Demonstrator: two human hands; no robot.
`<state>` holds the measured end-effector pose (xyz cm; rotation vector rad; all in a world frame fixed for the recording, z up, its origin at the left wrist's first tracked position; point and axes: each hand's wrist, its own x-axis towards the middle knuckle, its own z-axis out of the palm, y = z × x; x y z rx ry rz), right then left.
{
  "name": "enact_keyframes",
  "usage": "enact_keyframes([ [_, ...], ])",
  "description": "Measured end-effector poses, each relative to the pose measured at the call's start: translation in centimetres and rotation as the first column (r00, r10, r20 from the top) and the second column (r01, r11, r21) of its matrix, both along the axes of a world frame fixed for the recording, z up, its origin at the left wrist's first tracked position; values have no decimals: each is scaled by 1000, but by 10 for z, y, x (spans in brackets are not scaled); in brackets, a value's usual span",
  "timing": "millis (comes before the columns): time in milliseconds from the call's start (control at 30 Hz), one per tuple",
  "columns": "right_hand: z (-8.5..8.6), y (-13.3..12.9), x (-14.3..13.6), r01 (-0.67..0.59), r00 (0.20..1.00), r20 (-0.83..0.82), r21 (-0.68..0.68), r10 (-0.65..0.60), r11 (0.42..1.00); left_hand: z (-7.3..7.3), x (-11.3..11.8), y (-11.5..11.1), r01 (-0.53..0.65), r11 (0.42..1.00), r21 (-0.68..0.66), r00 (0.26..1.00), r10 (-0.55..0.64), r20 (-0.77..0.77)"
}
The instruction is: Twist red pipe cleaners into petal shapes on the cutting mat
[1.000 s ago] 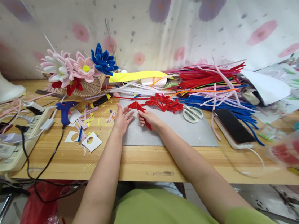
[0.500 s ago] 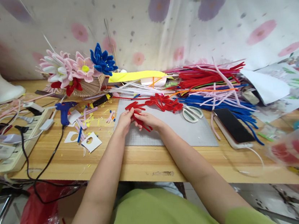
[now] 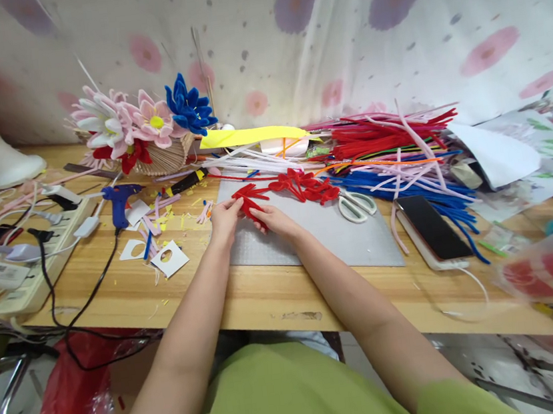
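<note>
1. Two hands work close together over the desk [image 3: 268, 305], near the middle of its front edge: the left hand [image 3: 227, 222] and right hand [image 3: 278, 223] both pinch one red fuzzy piece [image 3: 250, 208]. Whether the fingers touch each other, I cannot tell.
2. That piece is above the left part of a gray mat [image 3: 341, 242]. It looks light, soft, bendable and not slippery; hard squeezing might flatten the pile. Its narrow, gathered part seems the best hold.
3. Slim red tips [image 3: 253, 192] fan out just beyond, toward the desk's back edge; whether they join the held piece is unclear.
4. Red looped pieces [image 3: 304, 187] lie farther toward the right end, then scissors [image 3: 357, 206].
</note>
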<state>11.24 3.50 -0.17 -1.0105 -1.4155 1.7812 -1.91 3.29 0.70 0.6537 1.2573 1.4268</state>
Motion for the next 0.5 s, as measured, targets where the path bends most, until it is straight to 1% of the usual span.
enact_keyframes([
  [100, -1, -1, 2, -25, 999, 49, 37, 23, 999, -5, -3, 5, -36, 999, 0, 989, 36, -143],
  [167, -3, 0, 2, -14, 997, 76, 52, 10, 999, -6, -1, 7, -39, 999, 10, 979, 41, -202],
  [233, -5, 2, 0, 47, 997, 62, 69, -52, 997, -4, 4, 9, -11, 1000, 14, 983, 13, -186],
  [300, -6, 4, -3, 121, 992, 16, 71, -122, 990, 0, 10, 11, 12, 1000, 22, 991, -9, -131],
  [367, -7, 5, -6, 157, 987, -27, 70, -156, 985, 3, 15, 14, -13, 999, 39, 996, 16, -84],
  [433, -6, 6, -7, 169, 985, -51, 76, -166, 983, 6, 18, 17, -68, 996, 56, 996, 71, -51],
  [500, -4, 6, -7, 172, 983, -78, 64, -167, 983, 9, 20, 20, -75, 995, 63, 997, 75, -10],
])
